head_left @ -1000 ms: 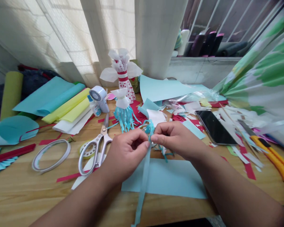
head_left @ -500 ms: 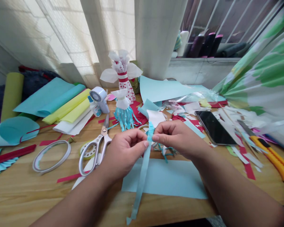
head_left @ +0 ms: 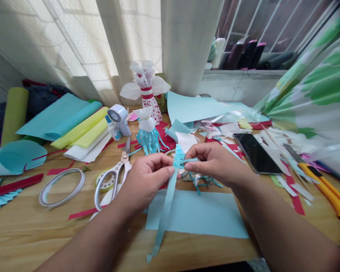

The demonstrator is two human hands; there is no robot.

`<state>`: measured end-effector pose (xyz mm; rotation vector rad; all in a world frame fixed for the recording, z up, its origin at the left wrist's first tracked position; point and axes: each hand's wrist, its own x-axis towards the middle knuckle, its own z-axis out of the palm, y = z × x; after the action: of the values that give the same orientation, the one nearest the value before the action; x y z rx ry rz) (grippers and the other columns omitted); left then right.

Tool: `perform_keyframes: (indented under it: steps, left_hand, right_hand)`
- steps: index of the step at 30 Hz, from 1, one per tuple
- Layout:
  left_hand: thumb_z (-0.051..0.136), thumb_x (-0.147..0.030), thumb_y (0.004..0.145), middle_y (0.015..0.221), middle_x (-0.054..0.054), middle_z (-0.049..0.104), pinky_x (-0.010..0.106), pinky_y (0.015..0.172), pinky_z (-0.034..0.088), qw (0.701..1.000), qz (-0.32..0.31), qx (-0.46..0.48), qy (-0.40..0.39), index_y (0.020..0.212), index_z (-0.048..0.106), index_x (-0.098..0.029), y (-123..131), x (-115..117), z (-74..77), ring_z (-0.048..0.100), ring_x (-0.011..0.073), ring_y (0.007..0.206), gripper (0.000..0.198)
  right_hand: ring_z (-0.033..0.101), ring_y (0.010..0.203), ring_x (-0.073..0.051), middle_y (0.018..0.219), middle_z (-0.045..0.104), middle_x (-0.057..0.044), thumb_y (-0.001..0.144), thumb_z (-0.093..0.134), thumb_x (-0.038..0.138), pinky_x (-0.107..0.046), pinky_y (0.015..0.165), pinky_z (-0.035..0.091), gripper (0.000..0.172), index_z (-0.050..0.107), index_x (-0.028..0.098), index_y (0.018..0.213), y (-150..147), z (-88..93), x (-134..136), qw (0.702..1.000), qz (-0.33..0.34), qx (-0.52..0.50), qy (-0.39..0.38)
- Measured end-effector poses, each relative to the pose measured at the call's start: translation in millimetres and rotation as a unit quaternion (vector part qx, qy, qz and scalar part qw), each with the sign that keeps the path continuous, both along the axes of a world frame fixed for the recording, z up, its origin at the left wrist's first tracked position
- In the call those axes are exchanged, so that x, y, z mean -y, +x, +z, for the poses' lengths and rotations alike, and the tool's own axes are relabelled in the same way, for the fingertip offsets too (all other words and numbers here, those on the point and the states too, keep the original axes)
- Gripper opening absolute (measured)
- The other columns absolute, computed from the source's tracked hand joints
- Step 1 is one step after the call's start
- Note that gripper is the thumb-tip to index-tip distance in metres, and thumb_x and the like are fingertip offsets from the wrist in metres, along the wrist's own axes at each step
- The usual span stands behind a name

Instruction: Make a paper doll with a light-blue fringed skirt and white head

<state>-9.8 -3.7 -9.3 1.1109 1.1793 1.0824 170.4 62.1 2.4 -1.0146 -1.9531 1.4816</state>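
Between my hands is a pale blue paper strip (head_left: 166, 206), with a fringed, bunched top (head_left: 179, 156) and a long tail that hangs down across a flat light blue sheet (head_left: 195, 215). My left hand (head_left: 148, 183) pinches the strip from the left. From the right, my right hand (head_left: 215, 163) pinches the same bunch, and a thin blue strand runs toward its fingers. Just left of my left hand lie steel scissors (head_left: 113, 179) with white handles. Loose blue fringe scraps (head_left: 199, 181) lie under my right hand.
Behind my hands stands a small paper doll with a blue fringed skirt (head_left: 147, 141), and a larger red-and-white paper figure (head_left: 145, 90) stands behind it. To the right lie a black phone (head_left: 256, 158) and a yellow utility knife (head_left: 325, 192). Paper scraps and rolled sheets cover the wooden table (head_left: 31, 234).
The strip's tail now slants further left, and its fringed top looks more bunched. A thin strand now extends toward my right hand, whose fingers have shifted slightly.
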Motion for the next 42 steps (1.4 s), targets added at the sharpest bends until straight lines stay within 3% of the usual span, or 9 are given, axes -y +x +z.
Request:
perform_keyframes:
  steps: [7, 16, 22, 25, 28, 30, 35, 38, 42]
  left_hand:
    - [0.062, -0.021, 0.073, 0.061, -0.004, 0.058, 0.022, 0.053, 0.042, 1.000, 0.028, 0.000, -0.012, 0.070, 0.059, -0.016, 0, -2, 0.4, 0.052, 0.0085, 0.054, 0.008]
    - [0.063, -0.021, 0.072, 0.059, -0.004, 0.056, 0.022, 0.050, 0.041, 0.999, 0.035, 0.010, -0.019, 0.069, 0.058, -0.016, 0, -3, -2.1, 0.050, 0.0080, 0.051, 0.008]
    - [0.063, -0.020, 0.070, 0.057, -0.005, 0.054, 0.020, 0.048, 0.038, 0.999, 0.029, 0.033, -0.024, 0.066, 0.057, -0.015, 0, -4, -1.3, 0.048, 0.0067, 0.049, 0.009]
    - [0.061, -0.020, 0.072, 0.054, -0.006, 0.052, 0.019, 0.046, 0.036, 0.999, 0.029, 0.027, -0.021, 0.065, 0.055, -0.016, -1, -3, -1.8, 0.046, 0.0061, 0.047, 0.010]
    - [0.061, -0.018, 0.071, 0.051, -0.006, 0.051, 0.018, 0.044, 0.035, 1.000, 0.025, 0.016, -0.010, 0.063, 0.055, -0.015, -1, -3, -1.2, 0.045, 0.0053, 0.045, 0.011]
    - [0.063, -0.018, 0.070, 0.050, -0.006, 0.051, 0.018, 0.043, 0.035, 1.000, 0.021, 0.011, -0.002, 0.062, 0.055, -0.015, -1, -3, 0.1, 0.045, 0.0054, 0.044, 0.011]
    - [0.066, -0.021, 0.069, 0.049, -0.006, 0.053, 0.017, 0.041, 0.035, 1.000, 0.025, 0.006, 0.008, 0.061, 0.057, -0.015, -4, -3, 3.4, 0.045, 0.0055, 0.042, 0.014]
    - [0.067, -0.021, 0.070, 0.048, -0.007, 0.052, 0.016, 0.039, 0.033, 0.999, 0.020, 0.029, 0.016, 0.060, 0.057, -0.016, -10, -4, 3.7, 0.044, 0.0044, 0.040, 0.015]
    - [0.067, -0.020, 0.071, 0.047, -0.007, 0.053, 0.014, 0.037, 0.032, 0.998, 0.012, 0.055, 0.015, 0.060, 0.057, -0.016, -14, -7, 2.7, 0.043, 0.0032, 0.038, 0.016]
  right_hand:
    - [0.032, 0.046, -0.006, 0.052, 0.036, 0.009, 0.075, 0.068, 0.030, -0.020, 0.043, 0.022, 0.020, 0.061, 0.016, 0.088, 13, 2.1, -8, 0.999, 0.016, -0.015, 0.046]
    - [0.031, 0.046, -0.006, 0.052, 0.033, 0.010, 0.079, 0.065, 0.030, -0.021, 0.043, 0.022, 0.026, 0.058, 0.016, 0.100, 14, 3.1, -7, 0.995, 0.021, -0.064, 0.076]
    - [0.038, 0.049, -0.008, 0.054, 0.040, 0.008, 0.078, 0.061, 0.025, -0.022, 0.047, 0.028, 0.020, 0.060, 0.019, 0.098, 13, 0.0, -11, 0.978, 0.018, 0.109, 0.176]
    - [0.044, 0.052, -0.010, 0.057, 0.049, 0.005, 0.076, 0.060, 0.020, -0.024, 0.053, 0.033, 0.017, 0.062, 0.020, 0.092, 11, -2.0, -10, 0.947, -0.081, 0.166, 0.263]
    - [0.049, 0.058, -0.013, 0.065, 0.057, 0.000, 0.078, 0.058, 0.022, -0.027, 0.057, 0.038, 0.008, 0.062, 0.018, 0.084, 8, -2.6, -7, 0.916, -0.220, 0.115, 0.315]
    - [0.051, 0.060, -0.014, 0.068, 0.060, -0.002, 0.079, 0.058, 0.025, -0.027, 0.057, 0.040, 0.008, 0.061, 0.018, 0.080, 7, -1.6, -7, 0.915, -0.247, 0.076, 0.311]
    - [0.049, 0.055, -0.013, 0.062, 0.058, -0.001, 0.078, 0.059, 0.026, -0.027, 0.052, 0.036, 0.010, 0.063, 0.018, 0.073, 17, 2.8, -14, 0.924, -0.212, 0.111, 0.298]
    - [0.051, 0.057, -0.013, 0.064, 0.061, 0.000, 0.076, 0.059, 0.022, -0.026, 0.053, 0.037, 0.008, 0.065, 0.019, 0.072, 28, 3.1, -23, 0.936, -0.060, 0.213, 0.273]
    - [0.055, 0.065, -0.015, 0.073, 0.066, -0.003, 0.073, 0.057, 0.013, -0.028, 0.059, 0.039, 0.012, 0.068, 0.020, 0.075, 31, -1.0, -30, 0.897, 0.105, 0.327, 0.279]
